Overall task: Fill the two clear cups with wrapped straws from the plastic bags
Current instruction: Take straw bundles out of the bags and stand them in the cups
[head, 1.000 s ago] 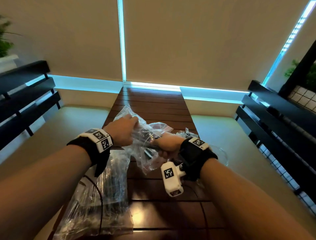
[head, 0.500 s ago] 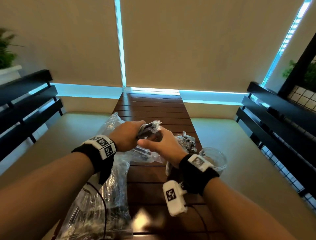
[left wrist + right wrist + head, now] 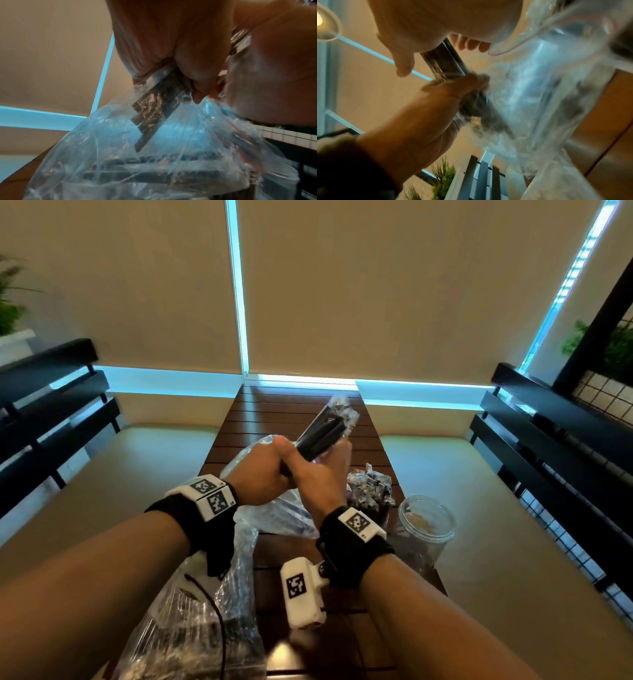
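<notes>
Above the table, both hands hold one bundle of black wrapped straws (image 3: 325, 428) that points up and to the right. My left hand (image 3: 262, 475) grips its lower end, and the mouth of a clear plastic bag (image 3: 279, 513) hangs from the same fingers. My right hand (image 3: 322, 470) wraps round the bundle just above. In the left wrist view the straws (image 3: 153, 108) poke down into the bag (image 3: 154, 162), which holds more straws. At the right stands a clear cup (image 3: 370, 494) packed with wrapped straws, then an empty clear cup (image 3: 426, 520).
A second plastic bag (image 3: 191, 631) with straws lies at the near left of the slatted wooden table (image 3: 298, 405). Cream bench cushions (image 3: 486, 494) with black slatted backrests (image 3: 548, 419) flank the narrow table on both sides.
My right hand has drawn a bundle of straws up out of the bag. Both hands have risen, and the bundle now sticks out above them.
</notes>
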The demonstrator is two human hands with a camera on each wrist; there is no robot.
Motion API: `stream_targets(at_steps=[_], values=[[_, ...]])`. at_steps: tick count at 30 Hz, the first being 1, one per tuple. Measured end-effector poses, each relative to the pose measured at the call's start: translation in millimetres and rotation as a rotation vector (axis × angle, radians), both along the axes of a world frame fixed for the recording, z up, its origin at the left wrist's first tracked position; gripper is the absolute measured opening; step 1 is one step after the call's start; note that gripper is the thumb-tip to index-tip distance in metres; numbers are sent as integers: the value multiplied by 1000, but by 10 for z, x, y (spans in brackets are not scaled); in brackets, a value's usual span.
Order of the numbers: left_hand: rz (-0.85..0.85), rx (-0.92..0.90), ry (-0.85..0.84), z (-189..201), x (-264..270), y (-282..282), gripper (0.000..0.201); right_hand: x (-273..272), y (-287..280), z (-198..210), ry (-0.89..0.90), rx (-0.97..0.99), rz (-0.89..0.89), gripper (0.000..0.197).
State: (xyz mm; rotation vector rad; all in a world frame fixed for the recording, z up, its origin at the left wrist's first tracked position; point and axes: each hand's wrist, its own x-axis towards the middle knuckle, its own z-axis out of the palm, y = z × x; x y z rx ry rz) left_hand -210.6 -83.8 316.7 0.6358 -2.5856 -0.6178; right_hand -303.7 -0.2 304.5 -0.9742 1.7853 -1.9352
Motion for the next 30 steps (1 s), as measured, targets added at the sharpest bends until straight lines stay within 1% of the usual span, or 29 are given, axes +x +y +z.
stream_targets(at_steps=[1, 2, 3, 4, 5, 6, 7, 9, 12, 14, 15, 16, 18, 19, 20, 21, 22, 24, 25, 26, 27, 29, 30], values=[[-25, 23, 8, 21, -13, 38, 11, 32, -39, -5, -49, 38, -8, 63], [-58, 48, 11, 23, -22, 54, 23, 54, -76, -1, -143, 13, 20, 56], [-57, 67, -16, 26, -29, 56, 36, 66, -92, 28, -222, -23, 54, 39], [-45, 64, -50, 16, -30, 27, 43, 74, -98, 73, -283, -48, 66, 17], [-22, 55, -101, 0, -28, -12, 44, 62, -83, 129, -320, -64, 63, 11], [-7, 42, -155, -20, -20, -45, 41, 41, -62, 194, -351, -87, 53, 17], [8, 26, -199, -53, -4, -82, 39, 7, -36, 264, -386, -126, 47, 17], [38, 3, -215, -88, 46, -119, 42, -74, 15, 448, -423, -195, 7, 13], [63, -33, -193, -103, 130, -193, 43, -242, 148, 752, -397, -318, -71, 14], [61, -57, -234, -111, 177, -250, 40, -359, 240, 950, -356, -391, -93, 15], [54, -73, -280, -112, 196, -269, 41, -413, 277, 1031, -336, -419, -92, 16], [43, -94, -332, -119, 211, -277, 45, -461, 300, 1092, -312, -434, -95, 18], [19, -135, -485, -111, 229, -250, 62, -534, 311, 1128, -288, -431, -114, 21], [16, -130, -571, -95, 234, -224, 73, -566, 309, 1107, -294, -415, -121, 21], [19, -95, -620, -62, 240, -177, 84, -594, 307, 1065, -313, -400, -128, 20], [21, -31, -599, -18, 240, -132, 92, -620, 304, 1008, -344, -389, -137, 20], [13, 51, -502, 63, 238, -72, 95, -653, 299, 941, -380, -383, -142, 19], [4, 246, -233, 249, 172, 36, 96, -709, 288, 800, -457, -385, -139, 19], [-19, 326, -142, 345, 114, 95, 96, -722, 280, 739, -494, -390, -130, 20], [-45, 374, -110, 415, 35, 150, 97, -720, 274, 691, -524, -395, -116, 22], [-78, 365, -137, 452, -59, 201, 99, -704, 264, 656, -545, -396, -98, 25], [-120, 238, -256, 426, -244, 265, 100, -660, 255, 632, -556, -396, -58, 29], [-110, 198, -279, 393, -319, 280, 92, -641, 256, 636, -550, -392, -45, 29]])
